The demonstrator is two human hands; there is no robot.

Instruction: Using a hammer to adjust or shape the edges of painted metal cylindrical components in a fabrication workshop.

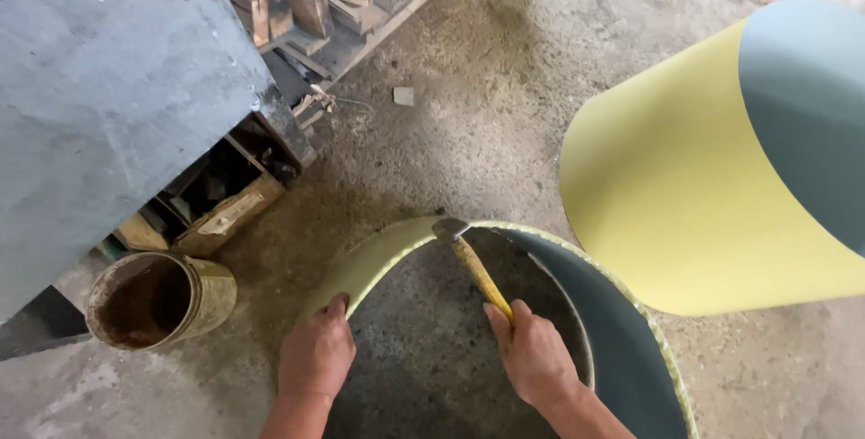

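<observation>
A sheet-metal cylinder [622, 331], yellow outside and grey inside, stands open-topped on the concrete floor below me. My left hand [315, 353] grips its yellow rim at the near left. My right hand [533, 353] is closed around the yellow handle of a hammer [476, 268]. The hammer's dark steel head [449, 228] rests on the far part of the rim.
A second, larger yellow-and-grey metal cylinder [712, 178] lies on its side at the right. A rusty open can [158, 299] stands at the left beside a grey metal workbench [108, 96] with scrap metal and wood stored under it. A small stone [404, 96] lies on the floor.
</observation>
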